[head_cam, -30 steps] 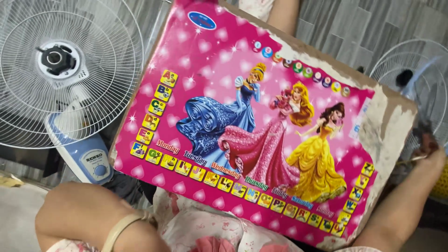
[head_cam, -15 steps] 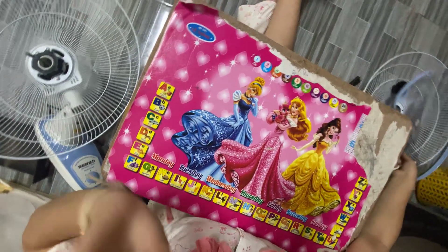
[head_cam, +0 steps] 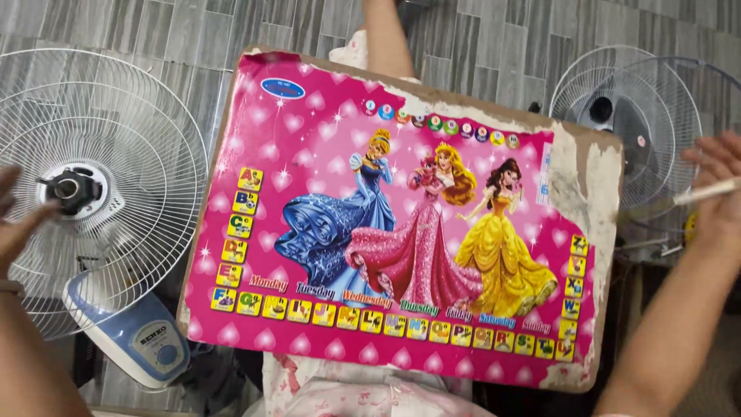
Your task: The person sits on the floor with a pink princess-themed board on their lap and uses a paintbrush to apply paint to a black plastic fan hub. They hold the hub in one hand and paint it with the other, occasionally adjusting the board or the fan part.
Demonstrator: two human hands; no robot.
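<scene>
- A person's left hand (head_cam: 19, 224) reaches, fingers loosely spread and holding nothing, toward the motor hub (head_cam: 71, 189) of a white fan (head_cam: 100, 193) that has its front guard off.
- The right hand (head_cam: 718, 193) is closed on a thin white rod (head_cam: 706, 191), just beside two loose wire guards (head_cam: 641, 131) leaning on the tiled floor (head_cam: 478, 46).
- Between the hands, a worn pink lap board (head_cam: 401, 216) lies tilted across the person's legs.
- Judged from here, steadying the hub calls for a firm, centred grip, clear of the rear wires.
- Count: one fan body, two loose guards, one board, one rod.
</scene>
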